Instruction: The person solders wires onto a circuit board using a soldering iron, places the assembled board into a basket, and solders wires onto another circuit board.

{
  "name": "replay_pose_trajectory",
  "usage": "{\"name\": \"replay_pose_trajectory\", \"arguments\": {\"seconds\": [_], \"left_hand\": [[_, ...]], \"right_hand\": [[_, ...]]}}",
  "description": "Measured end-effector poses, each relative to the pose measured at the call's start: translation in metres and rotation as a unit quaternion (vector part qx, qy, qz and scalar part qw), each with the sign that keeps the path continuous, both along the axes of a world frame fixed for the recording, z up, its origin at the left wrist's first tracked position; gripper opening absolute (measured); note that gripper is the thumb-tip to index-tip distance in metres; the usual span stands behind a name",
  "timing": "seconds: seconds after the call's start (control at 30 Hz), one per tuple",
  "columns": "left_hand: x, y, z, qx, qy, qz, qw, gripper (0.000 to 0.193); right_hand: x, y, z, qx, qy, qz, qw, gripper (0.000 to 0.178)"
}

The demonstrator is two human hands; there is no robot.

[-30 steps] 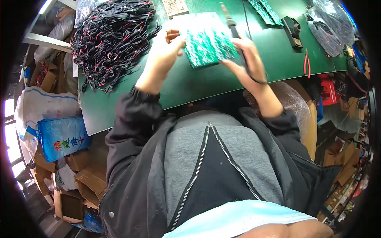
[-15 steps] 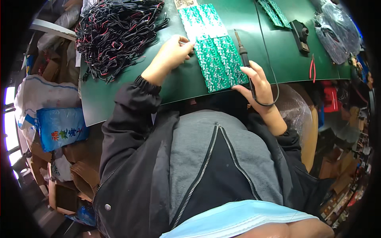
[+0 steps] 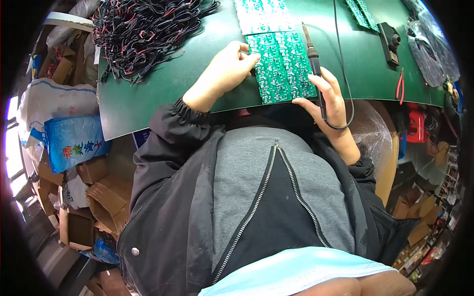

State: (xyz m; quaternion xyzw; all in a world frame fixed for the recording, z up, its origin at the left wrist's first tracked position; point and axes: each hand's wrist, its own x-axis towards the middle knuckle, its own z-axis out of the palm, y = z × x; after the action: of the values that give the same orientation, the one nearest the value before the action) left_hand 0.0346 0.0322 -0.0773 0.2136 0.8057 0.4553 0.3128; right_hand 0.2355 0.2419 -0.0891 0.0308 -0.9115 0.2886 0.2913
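Note:
In my right hand (image 3: 332,98) is a soldering iron (image 3: 314,61) with a black handle, its metal tip pointing up and away beside the boards. The thumb and fingers close round the handle. My left hand (image 3: 229,69) has curled fingers, with thumb and fingertips together at the left edge of the near green circuit board panel (image 3: 281,69). Whatever lies between those fingertips is hidden. A second circuit board panel (image 3: 264,15), bright with glare, adjoins the far side of the near one. The near panel reaches the table's front edge.
A heap of black cables with red bits (image 3: 143,34) covers the green table (image 3: 133,111) at far left. On the right are more board strips (image 3: 363,14), a black holder (image 3: 389,43), red-handled pliers (image 3: 400,86) and bagged cables (image 3: 427,59). The iron's cord (image 3: 340,39) loops past my right hand.
The view has shifted, so the table sits higher in the picture. My left fingertips have moved right, onto the near panel's edge. The soldering iron stays in my right hand.

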Motion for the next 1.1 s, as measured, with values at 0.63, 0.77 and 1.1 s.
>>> {"name": "replay_pose_trajectory", "arguments": {"seconds": [0.63,0.77,1.1], "left_hand": [[-0.017,-0.006,-0.003,-0.007,0.257,0.000,0.966,0.045],[-0.102,-0.047,0.030,-0.082,0.690,0.059,0.717,0.039],[-0.148,-0.077,0.029,-0.139,0.667,-0.085,0.727,0.029]], "right_hand": [[0.000,-0.012,0.001,-0.011,-0.015,-0.060,0.998,0.068],[-0.002,-0.002,0.014,-0.003,-0.006,-0.042,0.999,0.070],[-0.024,0.013,0.016,-0.019,0.028,-0.022,0.999,0.064]]}}
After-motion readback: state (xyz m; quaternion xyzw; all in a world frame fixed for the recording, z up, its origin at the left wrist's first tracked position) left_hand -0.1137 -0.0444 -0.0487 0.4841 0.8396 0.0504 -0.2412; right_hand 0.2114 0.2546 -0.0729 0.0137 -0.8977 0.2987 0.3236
